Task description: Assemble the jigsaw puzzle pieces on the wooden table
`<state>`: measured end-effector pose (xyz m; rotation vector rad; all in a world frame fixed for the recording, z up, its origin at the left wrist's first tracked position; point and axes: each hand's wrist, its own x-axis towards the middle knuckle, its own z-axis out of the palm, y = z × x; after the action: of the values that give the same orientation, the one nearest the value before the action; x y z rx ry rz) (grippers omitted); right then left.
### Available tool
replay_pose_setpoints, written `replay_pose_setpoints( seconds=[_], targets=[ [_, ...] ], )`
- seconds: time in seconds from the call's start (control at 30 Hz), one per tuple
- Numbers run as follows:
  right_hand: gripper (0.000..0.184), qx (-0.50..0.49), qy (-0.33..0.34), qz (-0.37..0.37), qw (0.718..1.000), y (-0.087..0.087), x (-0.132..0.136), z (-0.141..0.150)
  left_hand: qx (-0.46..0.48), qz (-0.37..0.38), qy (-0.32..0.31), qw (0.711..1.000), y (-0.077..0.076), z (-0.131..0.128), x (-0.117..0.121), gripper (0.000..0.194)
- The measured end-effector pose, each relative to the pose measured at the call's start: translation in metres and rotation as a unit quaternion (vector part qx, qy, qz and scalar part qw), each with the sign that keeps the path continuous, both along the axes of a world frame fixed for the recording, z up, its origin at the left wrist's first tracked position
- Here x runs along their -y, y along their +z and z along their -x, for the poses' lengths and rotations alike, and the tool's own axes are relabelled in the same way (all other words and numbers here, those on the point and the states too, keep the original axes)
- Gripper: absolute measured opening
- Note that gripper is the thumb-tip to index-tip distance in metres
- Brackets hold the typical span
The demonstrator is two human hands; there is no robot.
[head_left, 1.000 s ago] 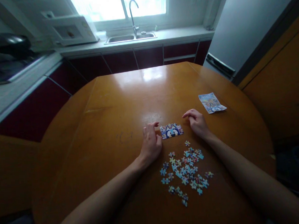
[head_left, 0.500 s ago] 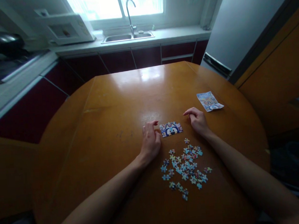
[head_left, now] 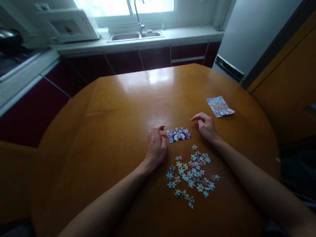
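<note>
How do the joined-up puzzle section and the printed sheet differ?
The joined section lies flat with a knobbly upper edge; the printed sheet has straighter edges and a bent corner. The section sits between the hands, the sheet beyond the right hand. Both show colourful printed pictures.

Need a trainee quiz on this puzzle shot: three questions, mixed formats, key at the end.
1. True or false: the loose pieces lie farther from the person than the paper sheet.
2. What lies between the left hand and the right hand?
A) the paper sheet
B) the joined puzzle section
C) the faucet
3. Count: how many basins does the sink have?

Key: 1 false; 2 B; 3 two
</note>
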<state>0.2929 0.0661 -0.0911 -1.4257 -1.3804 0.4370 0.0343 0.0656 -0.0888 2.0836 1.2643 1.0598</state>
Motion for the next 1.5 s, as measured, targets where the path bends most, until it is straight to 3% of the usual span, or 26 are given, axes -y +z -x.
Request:
replay_pose_setpoints(
  seconds=[1.1,1.17,1.27,1.4,1.5],
  targets=[
    [0.027,0.007,-0.011,0.012,1.0,0.002,-0.002,0.0,0.004,0.001,-0.012,1.0,-0.003,0.0,-0.003,0.043],
    [0.026,0.006,-0.006,0.012,1.0,0.009,0.0,0.003,0.005,0.001,-0.011,1.0,-0.003,0.0,-0.003,0.042],
    [0.02,-0.008,0.028,0.031,0.999,0.032,0.014,0.014,0.005,0.0,-0.012,1.0,-0.002,0.0,-0.003,0.043],
    [0.015,0.034,0.135,0.059,0.988,0.073,0.06,0.035,0.001,-0.001,-0.015,1.0,-0.001,-0.001,-0.002,0.042],
    [0.016,0.09,0.17,0.071,0.979,0.09,0.096,0.038,-0.001,0.0,-0.017,1.0,0.0,-0.001,-0.002,0.043]
  ],
)
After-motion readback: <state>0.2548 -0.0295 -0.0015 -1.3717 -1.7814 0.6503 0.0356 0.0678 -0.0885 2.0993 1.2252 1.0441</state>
